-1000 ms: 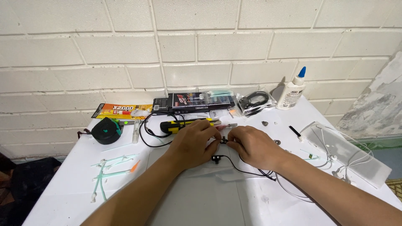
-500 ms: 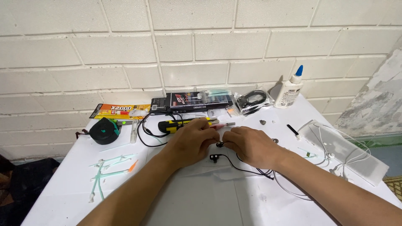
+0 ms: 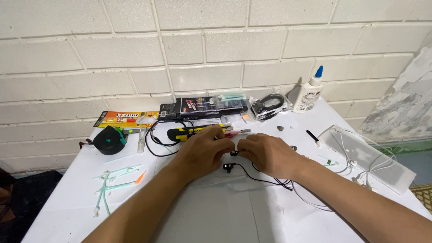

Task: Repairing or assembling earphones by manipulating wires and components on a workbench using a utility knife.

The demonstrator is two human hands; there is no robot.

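Hands meet near the middle of the white table (image 3: 225,216). The left hand (image 3: 204,153) and the right hand (image 3: 267,155) come together fingertip to fingertip, both pinched on a small black earbud (image 3: 234,153) held between them just above the surface, a grip that keeps so tiny a part steady from both sides. A second black earbud (image 3: 228,168) lies on the table just below the fingers, and their thin black cable (image 3: 265,179) trails off under the right wrist toward the right edge.

Just beyond the knuckles lies a yellow-and-black utility knife (image 3: 191,132), close by. A black box with printed lid (image 3: 204,107) stands along the far edge by the brick wall, and a white glue bottle with blue tip (image 3: 309,93) sits upright toward the far right corner. A black-and-green tape measure (image 3: 109,140) rests near the left edge, well clear of the hands.
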